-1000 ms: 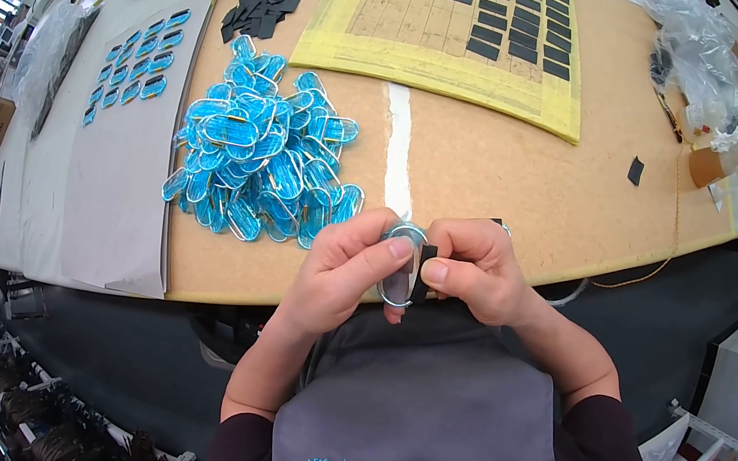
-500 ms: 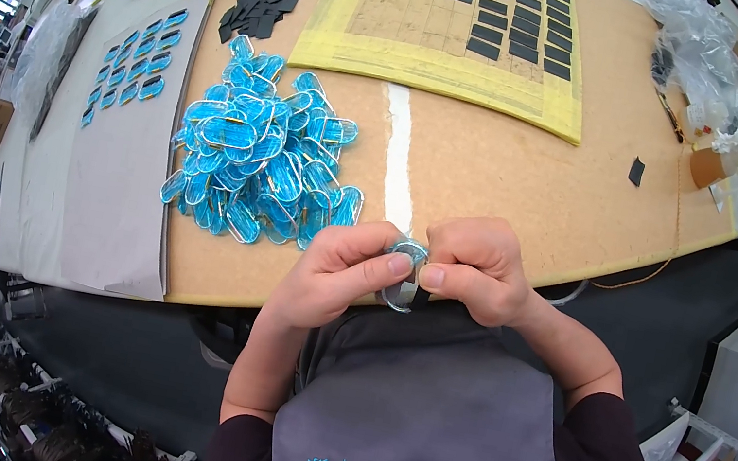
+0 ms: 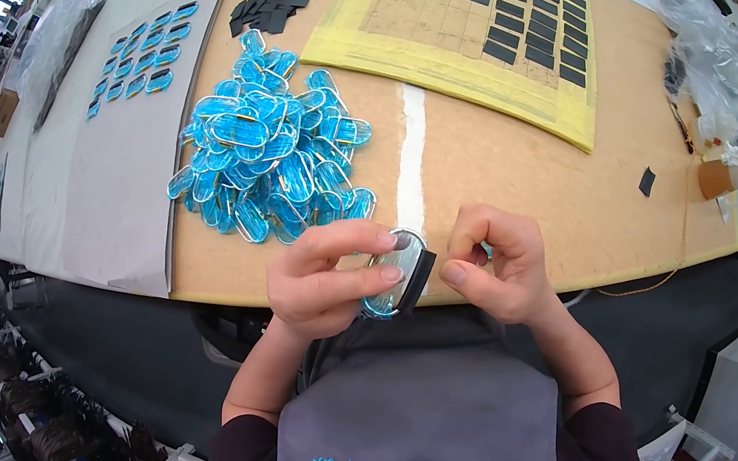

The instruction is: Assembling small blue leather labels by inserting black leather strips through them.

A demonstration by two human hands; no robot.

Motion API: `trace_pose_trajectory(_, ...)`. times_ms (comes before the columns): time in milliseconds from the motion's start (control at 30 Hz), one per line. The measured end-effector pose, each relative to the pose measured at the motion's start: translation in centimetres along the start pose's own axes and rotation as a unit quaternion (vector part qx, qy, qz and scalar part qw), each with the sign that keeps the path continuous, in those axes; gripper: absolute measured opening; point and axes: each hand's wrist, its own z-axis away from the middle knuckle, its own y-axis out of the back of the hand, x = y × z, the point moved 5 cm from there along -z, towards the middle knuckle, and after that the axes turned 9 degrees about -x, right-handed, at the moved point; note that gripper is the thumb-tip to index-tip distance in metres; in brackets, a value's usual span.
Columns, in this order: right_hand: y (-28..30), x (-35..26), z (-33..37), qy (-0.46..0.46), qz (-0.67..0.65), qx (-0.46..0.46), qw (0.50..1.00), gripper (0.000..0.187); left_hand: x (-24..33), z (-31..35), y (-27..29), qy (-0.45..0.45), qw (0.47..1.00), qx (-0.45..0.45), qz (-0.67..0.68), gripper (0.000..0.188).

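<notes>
One clear oval loop [image 3: 410, 257] with one black strip [image 3: 421, 279], clamped in left hand [image 3: 320, 286] between thumb and fingers by near edge of table [image 3: 535, 186]; right hand [image 3: 505, 272] curled just beside, any hold impossible to tell; one uncountable heap of blue ovals [image 3: 256, 151]; one loose black rectangle [image 3: 647, 182]; sixteen black-banded ovals [image 3: 146, 61] on grey board [image 3: 130, 188].

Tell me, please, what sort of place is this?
Probably a workshop or small factory for assembly by hand: a large worktable bears a heap of blue oval pieces and, on a yellow-edged board, rows of black strips.
</notes>
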Motion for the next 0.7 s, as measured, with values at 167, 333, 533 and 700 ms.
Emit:
trace_pose_trajectory(167, -0.2, 0.0, -0.4, -0.037, -0.034, -0.007, 0.999, 0.012, -0.2, 0.2, -0.4, -0.073, 0.996, -0.002, -0.05, 0.023)
trace_pose_trajectory(333, -1.0, -0.6, -1.5, -0.037, -0.042, -0.033, 0.998, 0.009, -0.4, 0.9, 0.4, -0.035, 0.998, 0.02, -0.053, 0.025)
trace_pose_trajectory(533, -0.8, 1.0, -0.3, -0.05, -0.008, 0.013, 0.999, 0.009, -1.6, 2.0, 5.0, 0.118, 0.986, 0.115, -0.034, 0.036)
trace_pose_trajectory(700, -0.5, 2.7, 0.2, -0.07, 0.02, 0.036, 0.997, 0.01, -3.9, 2.1, 16.7, 0.262, 0.918, 0.295, 0.038, 0.022)
